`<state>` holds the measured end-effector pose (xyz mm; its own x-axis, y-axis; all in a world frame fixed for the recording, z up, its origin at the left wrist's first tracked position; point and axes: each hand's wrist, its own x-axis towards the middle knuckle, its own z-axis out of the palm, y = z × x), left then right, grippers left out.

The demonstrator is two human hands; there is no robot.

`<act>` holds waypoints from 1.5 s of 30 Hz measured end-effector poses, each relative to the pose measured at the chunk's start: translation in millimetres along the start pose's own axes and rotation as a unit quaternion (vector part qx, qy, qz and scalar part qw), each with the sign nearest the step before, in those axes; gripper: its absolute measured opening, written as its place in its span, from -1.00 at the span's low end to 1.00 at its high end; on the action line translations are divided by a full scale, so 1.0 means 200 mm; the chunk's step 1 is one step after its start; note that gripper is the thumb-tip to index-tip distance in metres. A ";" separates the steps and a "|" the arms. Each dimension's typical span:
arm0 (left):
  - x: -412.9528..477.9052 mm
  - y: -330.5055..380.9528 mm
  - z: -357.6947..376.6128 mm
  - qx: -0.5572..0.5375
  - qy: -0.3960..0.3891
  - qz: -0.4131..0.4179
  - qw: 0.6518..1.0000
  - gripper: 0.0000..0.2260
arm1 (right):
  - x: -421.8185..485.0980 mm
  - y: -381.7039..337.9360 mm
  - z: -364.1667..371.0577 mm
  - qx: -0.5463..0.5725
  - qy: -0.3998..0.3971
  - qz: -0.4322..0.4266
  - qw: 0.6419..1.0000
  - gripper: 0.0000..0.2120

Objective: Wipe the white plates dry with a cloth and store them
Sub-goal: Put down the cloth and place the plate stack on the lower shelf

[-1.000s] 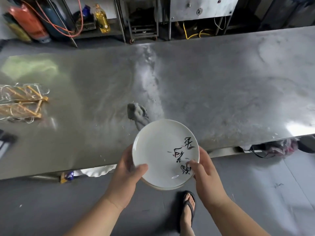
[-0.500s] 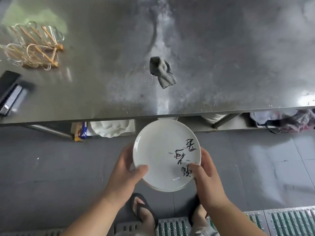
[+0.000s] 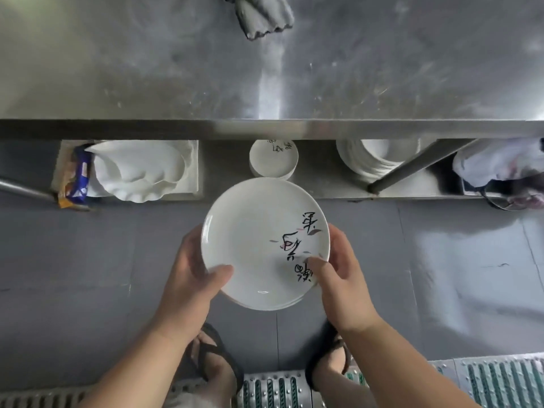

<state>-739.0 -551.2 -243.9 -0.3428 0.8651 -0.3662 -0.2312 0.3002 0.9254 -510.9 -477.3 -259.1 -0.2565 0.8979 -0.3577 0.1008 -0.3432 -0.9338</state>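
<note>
I hold a small stack of white plates [image 3: 253, 242] with black brush writing in front of me, above the grey floor. My left hand [image 3: 194, 275] grips the stack's left rim with the thumb on top. My right hand [image 3: 338, 272] grips the right rim, thumb lying over the writing. A matching stack of plates [image 3: 273, 163] sits on the low shelf [image 3: 223, 172] under the steel table [image 3: 147, 69], just beyond the held stack. The grey cloth [image 3: 265, 16] lies crumpled on the tabletop at the top edge of the view.
On the low shelf stand scalloped white dishes [image 3: 138, 172] on the left and a stack of larger white plates [image 3: 379, 160] on the right. A slanted table leg [image 3: 412, 166] crosses in front of those plates. A plastic bag [image 3: 500, 169] lies far right. My sandalled feet stand by a floor grate [image 3: 273, 390].
The view has tipped down and closer to the shelf under the table. Both hands have carried the plate stack off the table's edge and lower, toward the shelf. The cloth stayed on the table.
</note>
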 end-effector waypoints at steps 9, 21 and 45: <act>0.61 -0.58 0.02 0.010 -0.011 0.009 1.000 -0.36 | 0.58 0.59 -0.02 0.009 0.026 -0.004 1.000 -0.47; 1.58 -1.05 0.09 -0.009 0.023 0.012 1.000 -0.46 | 1.54 1.01 -0.03 0.001 0.030 -0.068 0.997 -0.60; 2.25 -1.05 0.13 0.106 0.038 0.082 0.990 -0.65 | 2.16 0.96 -0.01 -0.059 0.063 -0.081 0.993 -0.58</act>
<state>-820.6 -215.3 -600.5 -0.4293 0.8791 -0.2072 0.0265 0.2416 0.9700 -600.7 -155.3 -591.9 -0.1568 0.9688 -0.1921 0.1817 -0.1629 -0.9698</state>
